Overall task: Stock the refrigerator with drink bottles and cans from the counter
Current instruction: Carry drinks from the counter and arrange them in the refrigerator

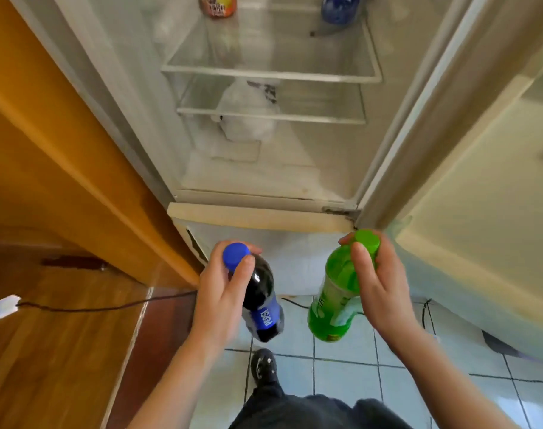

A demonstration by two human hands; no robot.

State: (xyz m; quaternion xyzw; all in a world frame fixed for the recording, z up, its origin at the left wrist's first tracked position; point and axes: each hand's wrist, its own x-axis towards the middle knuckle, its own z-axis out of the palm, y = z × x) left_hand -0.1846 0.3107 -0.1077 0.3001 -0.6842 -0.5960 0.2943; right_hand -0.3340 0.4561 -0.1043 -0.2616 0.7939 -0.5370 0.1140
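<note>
Open fridge (124, 103), wide way in
The upper shelf (270, 72) offers bare glass between an orange-labelled bottle (219, 6) back left and a blue bottle (340, 9) back right; a white bag (248, 113) blocks the middle of the lower shelf (326, 119), with room at its right.

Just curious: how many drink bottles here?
4: dark blue-capped cola bottle in left hand, green plastic bottle in right hand, orange-labelled bottle and blue bottle on upper shelf; others possibly hidden.
</note>
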